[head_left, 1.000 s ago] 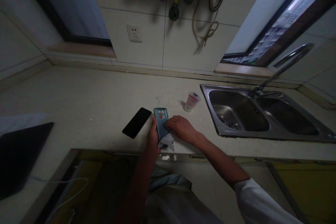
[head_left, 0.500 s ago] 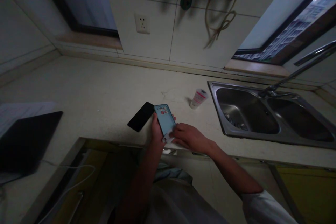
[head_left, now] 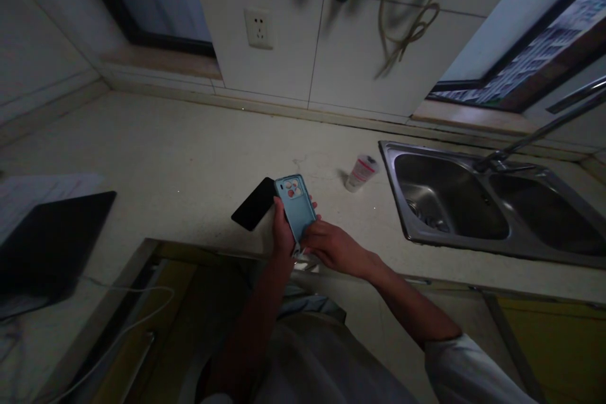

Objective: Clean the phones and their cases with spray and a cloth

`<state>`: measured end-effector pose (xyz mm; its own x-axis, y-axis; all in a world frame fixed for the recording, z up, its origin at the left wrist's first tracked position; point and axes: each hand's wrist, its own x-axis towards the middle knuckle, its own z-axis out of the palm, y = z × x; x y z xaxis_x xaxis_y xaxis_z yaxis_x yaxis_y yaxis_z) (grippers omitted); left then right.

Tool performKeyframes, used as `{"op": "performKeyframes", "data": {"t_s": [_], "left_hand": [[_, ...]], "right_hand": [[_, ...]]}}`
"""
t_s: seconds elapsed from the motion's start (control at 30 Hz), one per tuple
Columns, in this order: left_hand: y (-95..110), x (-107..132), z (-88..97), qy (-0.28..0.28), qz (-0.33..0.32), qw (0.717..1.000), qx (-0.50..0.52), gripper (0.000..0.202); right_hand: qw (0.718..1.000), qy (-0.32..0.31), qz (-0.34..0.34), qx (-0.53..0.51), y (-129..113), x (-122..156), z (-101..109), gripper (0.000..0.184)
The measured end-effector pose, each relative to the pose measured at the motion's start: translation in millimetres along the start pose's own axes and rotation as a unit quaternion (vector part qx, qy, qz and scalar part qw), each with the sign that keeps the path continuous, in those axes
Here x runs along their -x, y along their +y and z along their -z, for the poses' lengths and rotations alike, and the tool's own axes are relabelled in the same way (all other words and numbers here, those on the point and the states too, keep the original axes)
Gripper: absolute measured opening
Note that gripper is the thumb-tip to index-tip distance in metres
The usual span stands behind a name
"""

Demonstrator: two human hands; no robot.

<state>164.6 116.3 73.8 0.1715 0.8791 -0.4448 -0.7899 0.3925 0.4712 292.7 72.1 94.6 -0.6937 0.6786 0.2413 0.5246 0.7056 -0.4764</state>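
Counter layout: cased phone (head_left: 294, 205) in L hand (head_left: 283, 233), R hand (head_left: 337, 249) at its lower end, both near front edge of countertop (head_left: 180, 145). Second phone (head_left: 254, 204) on counter just L of them; small bottle (head_left: 362, 173) behind and to R; double sink (head_left: 389, 164) further R, w/ faucet (head_left: 544, 129) at rear. Closed laptop (head_left: 52, 240) far L. On wall behind: power socket (head_left: 258, 28), hoses (head_left: 409, 25) hanging to its R, window (head_left: 534, 57) beyond.
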Motion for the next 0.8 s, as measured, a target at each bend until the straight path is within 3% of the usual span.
{"op": "performKeyframes", "data": {"t_s": [0.2,0.37,0.53,0.7,0.8], "left_hand": [[0,8,-3.8,-0.022,0.009,0.998,-0.057,0.068],[6,14,-10.0,-0.027,0.002,0.998,-0.053,0.067],[7,15,-8.6,-0.001,-0.005,0.998,-0.058,0.062],[-1,12,-2.0,0.042,-0.001,0.997,-0.067,0.053],[-5,12,-3.4,0.045,0.012,0.998,-0.051,0.052]], "right_hand": [[0.986,-0.045,0.025,0.160,11,9,18,0.015],[0.971,0.024,0.044,0.233,25,23,24,0.017],[0.974,0.175,-0.062,0.132,35,24,29,0.021],[0.976,0.157,-0.149,0.018,32,14,14,0.026],[0.978,0.133,-0.161,-0.002,31,8,-3,0.025]]}}
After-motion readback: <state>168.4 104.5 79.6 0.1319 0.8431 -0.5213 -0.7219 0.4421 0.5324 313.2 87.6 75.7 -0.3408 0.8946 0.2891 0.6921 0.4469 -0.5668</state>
